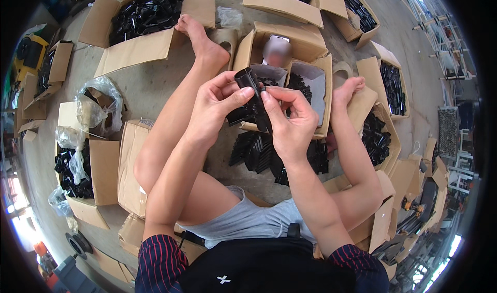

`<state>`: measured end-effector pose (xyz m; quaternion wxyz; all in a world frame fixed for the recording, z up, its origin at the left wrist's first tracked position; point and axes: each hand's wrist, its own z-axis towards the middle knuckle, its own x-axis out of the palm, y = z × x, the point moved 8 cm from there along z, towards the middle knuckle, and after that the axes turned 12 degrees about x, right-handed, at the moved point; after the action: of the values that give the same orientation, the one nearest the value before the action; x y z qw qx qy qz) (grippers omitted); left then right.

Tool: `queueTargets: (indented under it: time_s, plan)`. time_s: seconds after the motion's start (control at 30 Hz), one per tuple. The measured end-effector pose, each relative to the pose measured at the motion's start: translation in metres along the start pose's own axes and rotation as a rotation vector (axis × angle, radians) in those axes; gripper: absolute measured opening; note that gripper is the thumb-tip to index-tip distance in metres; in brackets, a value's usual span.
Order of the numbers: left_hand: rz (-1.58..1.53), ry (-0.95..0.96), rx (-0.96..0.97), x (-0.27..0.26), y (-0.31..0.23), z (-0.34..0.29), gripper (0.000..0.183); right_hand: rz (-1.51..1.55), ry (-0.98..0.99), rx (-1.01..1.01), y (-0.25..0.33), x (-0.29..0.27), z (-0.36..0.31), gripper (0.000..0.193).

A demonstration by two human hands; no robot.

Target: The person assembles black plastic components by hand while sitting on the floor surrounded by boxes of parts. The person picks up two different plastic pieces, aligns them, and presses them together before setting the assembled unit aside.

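Tube [249, 82]: in the head view, it is sitting at 12 o'clock from centre, tilting, with its open end up.
Left hand [220, 104]: it is gripping the tube near the open end, fingers curling round it.
Right hand [295, 118]: its thumb and forefinger are pinching at the tube's 3 o'clock side; whether they are also holding a small piece, I cannot tell.
Drop risk: a slack pinch could be causing the tube to twist, or to fall among look-alike black parts.
Middle box [303, 40]: lying beyond the tube toward 1 o'clock, it is carrying two trays [318, 83]; the right one is holding small black pieces [298, 86], while the hands are partly hiding the left one.
Floor pile [253, 150]: black parts are lying at 6 o'clock from the tube, outside the box.
11 o'clock box [140, 49]: it is brimming with black parts, so a knock could be spilling some.
2 o'clock box [368, 71]: it is holding long black parts.
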<state>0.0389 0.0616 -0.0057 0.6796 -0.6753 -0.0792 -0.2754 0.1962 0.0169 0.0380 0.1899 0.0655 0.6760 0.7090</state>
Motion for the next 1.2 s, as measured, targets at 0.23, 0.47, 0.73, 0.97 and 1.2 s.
queueTargets:
  time_s: [0.23,0.47,0.73,0.97,1.2]
  plan:
    - [0.037,-0.034,-0.001,-0.004,-0.001,-0.002,0.025,-0.027,0.130,0.046,-0.004,0.004,0.005,0.015]
    - [0.387,-0.188,0.079,0.000,-0.001,-0.006,0.032,-0.059,0.156,0.201,-0.033,0.017,-0.002,0.035]
    - [0.533,-0.062,-0.021,0.007,0.027,-0.008,0.033,0.518,0.233,0.647,-0.096,0.008,-0.011,0.031]
    - [-0.137,-0.251,-0.377,0.014,0.093,-0.031,0.030,0.364,0.229,0.735,-0.113,-0.004,-0.005,0.026]
    - [-0.268,-0.337,-0.527,0.017,0.109,-0.043,0.023,-0.163,0.090,0.547,-0.151,-0.060,0.042,0.027]
